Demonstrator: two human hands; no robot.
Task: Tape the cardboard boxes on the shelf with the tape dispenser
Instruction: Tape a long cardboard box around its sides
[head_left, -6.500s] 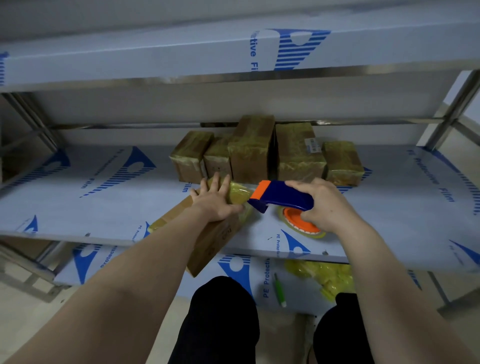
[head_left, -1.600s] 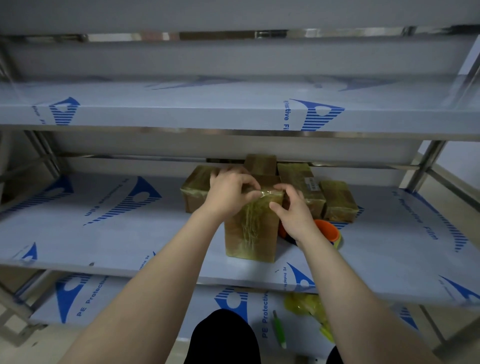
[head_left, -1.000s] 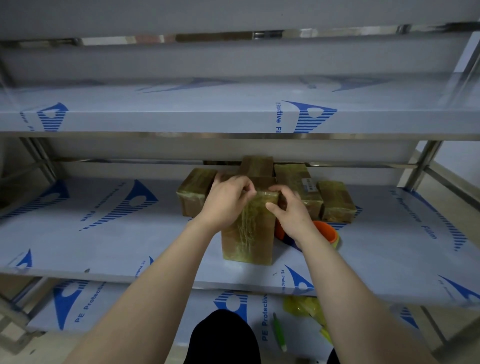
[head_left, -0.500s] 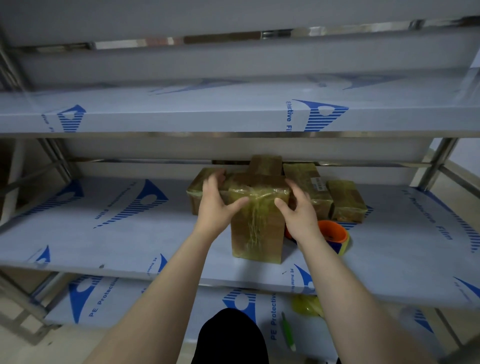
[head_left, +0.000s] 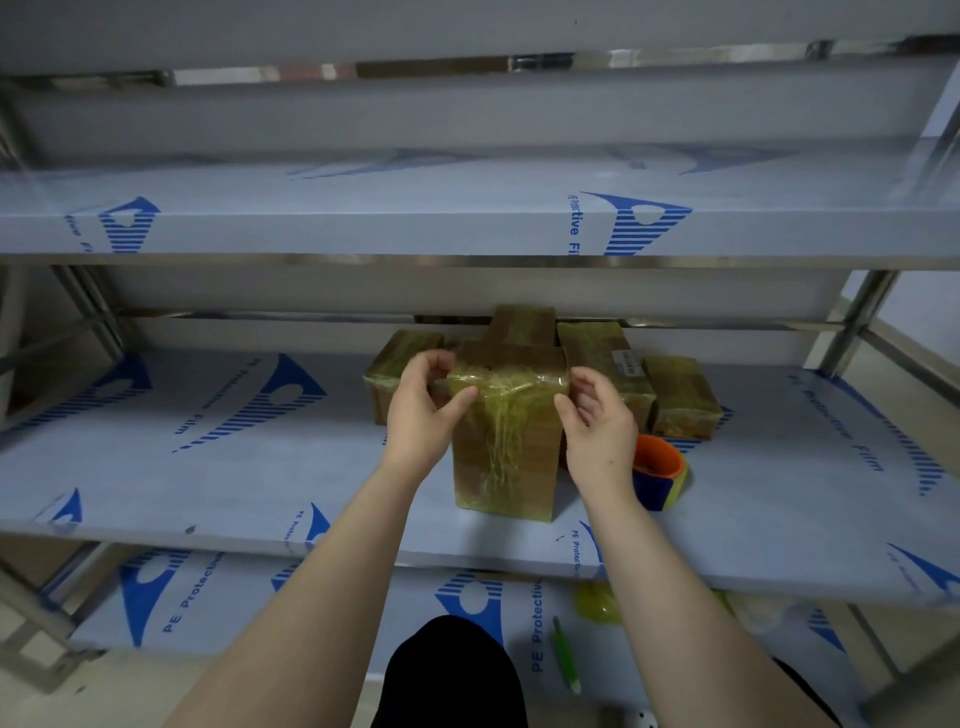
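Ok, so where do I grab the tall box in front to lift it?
Grip the tall box by its left and right sides, near the top, reaching in from the front. It stands upright, other boxes crowd behind it, and the tape dispenser sits low on its right, so the upper sides look freest.
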